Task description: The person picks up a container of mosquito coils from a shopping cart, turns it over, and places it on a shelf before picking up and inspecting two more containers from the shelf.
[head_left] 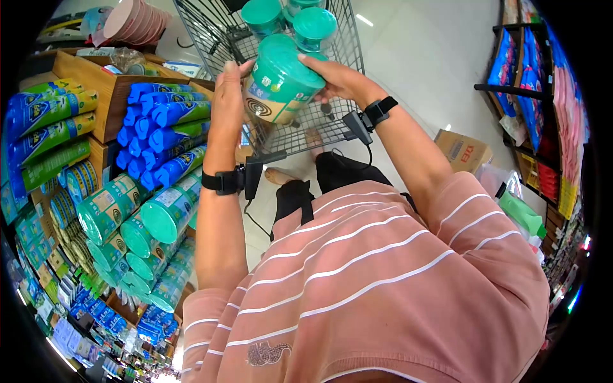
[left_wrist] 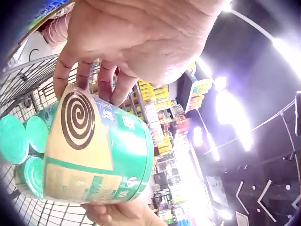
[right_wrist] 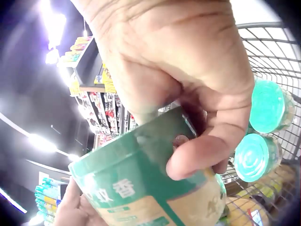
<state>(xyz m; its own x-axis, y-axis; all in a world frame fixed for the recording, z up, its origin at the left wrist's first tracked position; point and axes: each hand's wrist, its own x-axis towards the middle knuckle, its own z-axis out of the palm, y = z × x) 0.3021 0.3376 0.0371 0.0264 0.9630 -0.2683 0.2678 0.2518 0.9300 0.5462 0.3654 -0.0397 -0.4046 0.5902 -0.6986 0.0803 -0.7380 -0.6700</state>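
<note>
A green-and-tan tub of mosquito coils (head_left: 281,96), with a brown spiral printed on its label, is held tilted over a wire shopping cart (head_left: 319,135). My right hand (head_left: 345,80) grips it by the lid end, thumb on top and fingers curled round the side. On the opposite side, my left hand (head_left: 227,102) supports the tub with extended fingers; its thumb points up, off the tub. The left wrist view shows these fingers (left_wrist: 83,74) against the tub's spiral end. Inside the cart stand several similar tubs (head_left: 315,27) with green lids.
On the left, a shelf holds stacked green tubs (head_left: 167,214) and blue-and-green packs (head_left: 167,115). A cardboard box (head_left: 462,150) sits on the floor at right, near a rack of hanging blue bags (head_left: 504,57). Pink stacked containers (head_left: 131,24) are at the upper left.
</note>
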